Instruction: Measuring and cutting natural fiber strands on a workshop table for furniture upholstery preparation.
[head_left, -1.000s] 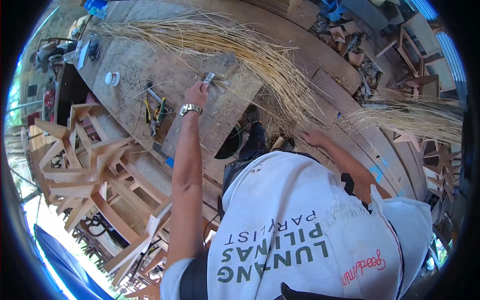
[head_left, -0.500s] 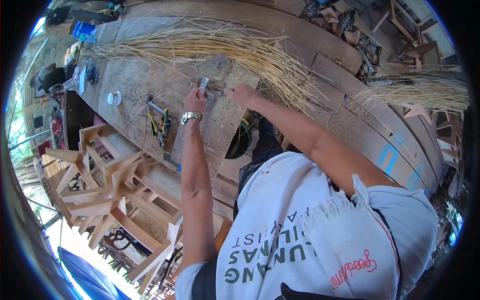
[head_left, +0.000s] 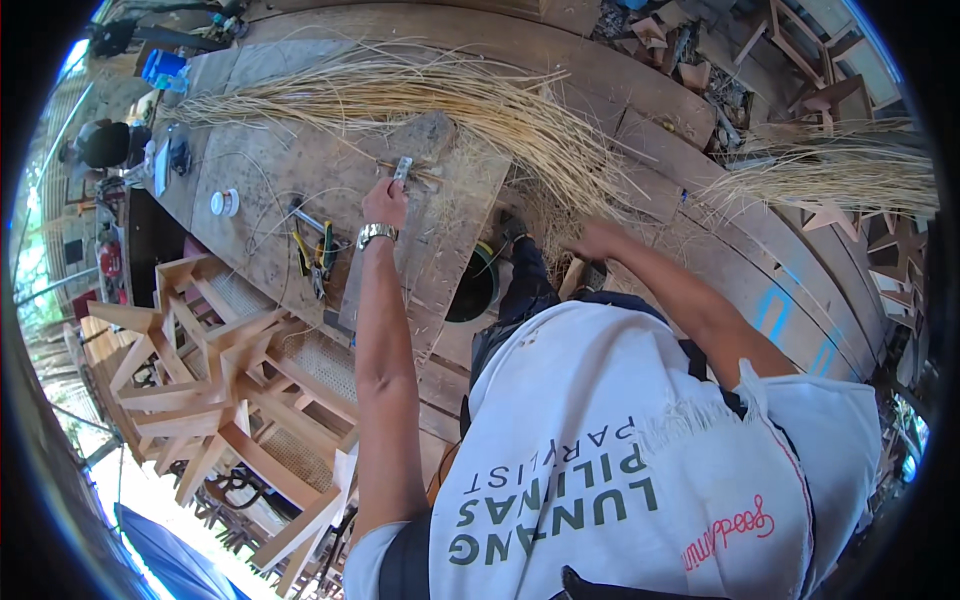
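Note:
My left hand is closed on a small metal tool resting on the worn board, with a thin cane strip beside it. My right hand is out to the right over loose straw scraps, fingers curled; what they hold is too small to make out. A long bundle of pale cane strips arcs across beyond both hands. Left of the board lie yellow-handled pliers and other hand tools.
Stacked wooden chair frames with woven cane crowd the lower left. A dark round container sits beside my legs. A small white jar is on the work surface. More cane and wooden pieces lie at the right.
My right hand reached in beside the metal tool half a second ago and has since moved away to the right. My left hand has stayed on the tool.

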